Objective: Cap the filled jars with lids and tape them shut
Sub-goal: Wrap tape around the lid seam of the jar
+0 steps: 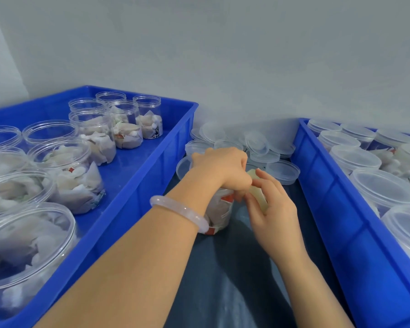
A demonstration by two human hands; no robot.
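A clear filled jar (219, 213) with white and red packets inside stands on the dark surface between two blue crates. My left hand (223, 168) lies over its top, fingers curled down round the rim, hiding the lid. My right hand (270, 209) grips a pale yellowish tape roll (258, 191) held against the jar's upper right side. Loose clear lids (283, 171) lie in a heap just behind the jar.
The left blue crate (137, 185) holds several open filled jars (69, 171). The right blue crate (336, 197) holds several capped jars (384, 185). A grey wall stands behind. A pale bangle (178, 207) sits on my left wrist.
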